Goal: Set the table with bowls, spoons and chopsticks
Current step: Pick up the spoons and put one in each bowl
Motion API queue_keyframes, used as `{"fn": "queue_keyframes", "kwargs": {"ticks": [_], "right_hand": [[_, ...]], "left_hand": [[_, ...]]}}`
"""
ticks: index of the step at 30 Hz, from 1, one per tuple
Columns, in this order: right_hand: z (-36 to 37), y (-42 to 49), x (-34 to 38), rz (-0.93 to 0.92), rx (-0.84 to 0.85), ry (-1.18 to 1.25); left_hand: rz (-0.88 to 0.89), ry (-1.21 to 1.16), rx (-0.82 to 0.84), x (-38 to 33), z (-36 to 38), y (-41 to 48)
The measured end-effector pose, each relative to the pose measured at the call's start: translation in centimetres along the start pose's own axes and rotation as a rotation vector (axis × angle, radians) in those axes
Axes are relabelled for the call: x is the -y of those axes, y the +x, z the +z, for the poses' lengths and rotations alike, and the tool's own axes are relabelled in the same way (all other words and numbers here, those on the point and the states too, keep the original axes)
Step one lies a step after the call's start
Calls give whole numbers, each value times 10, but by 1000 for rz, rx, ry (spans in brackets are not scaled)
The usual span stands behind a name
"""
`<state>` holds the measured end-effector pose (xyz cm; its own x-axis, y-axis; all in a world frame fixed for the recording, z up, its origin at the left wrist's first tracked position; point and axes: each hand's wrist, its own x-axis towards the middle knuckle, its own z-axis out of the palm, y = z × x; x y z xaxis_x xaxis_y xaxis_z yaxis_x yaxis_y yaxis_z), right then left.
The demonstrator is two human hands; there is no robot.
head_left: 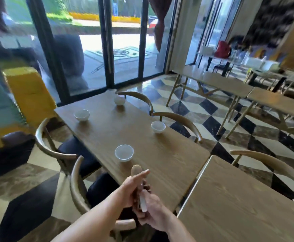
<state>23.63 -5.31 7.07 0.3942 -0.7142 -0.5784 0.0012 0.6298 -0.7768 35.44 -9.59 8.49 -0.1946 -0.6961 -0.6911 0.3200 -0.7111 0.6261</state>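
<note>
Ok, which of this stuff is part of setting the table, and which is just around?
Job:
- four white bowls on the table: near, right, left, far
- spoon in the left hand
- utensils, blurred, in the right hand
- table

Around:
- chairs
- side table
- yellow seat
- red bag

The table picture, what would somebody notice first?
Probably the four white bowls on the long wooden table: the nearest bowl sits just beyond the hands. Close to the camera, the left hand and right hand hold spoons together over the table's near end.
</note>
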Motion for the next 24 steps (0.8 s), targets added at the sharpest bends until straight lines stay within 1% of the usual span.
{"fn": "queue_keyframes", "kwargs": {"ticks": [5,8,11,14,16,18,20,24], "right_hand": [[67,26,34,58,67,-225],[106,48,44,92,126,-394],[129,64,53,77,99,-425],[164,89,57,46,32,-474],[184,104,56,44,1,-495],[200,116,53,53,-28,-501],[213,122,51,76,-55,-481],[222,134,55,93,-79,-430]], "left_hand": [[110,18,-144,-40,-71,-12],[115,-17,-169,-59,-120,-15],[116,-56,-180,-73,-149,-18],[105,-27,-132,-91,-196,-19],[58,21,-83,-101,-224,-20],[19,15,-70,-107,-248,-19],[-15,-2,-66,-111,-264,-18],[-69,12,18,-112,-284,-5]]}}
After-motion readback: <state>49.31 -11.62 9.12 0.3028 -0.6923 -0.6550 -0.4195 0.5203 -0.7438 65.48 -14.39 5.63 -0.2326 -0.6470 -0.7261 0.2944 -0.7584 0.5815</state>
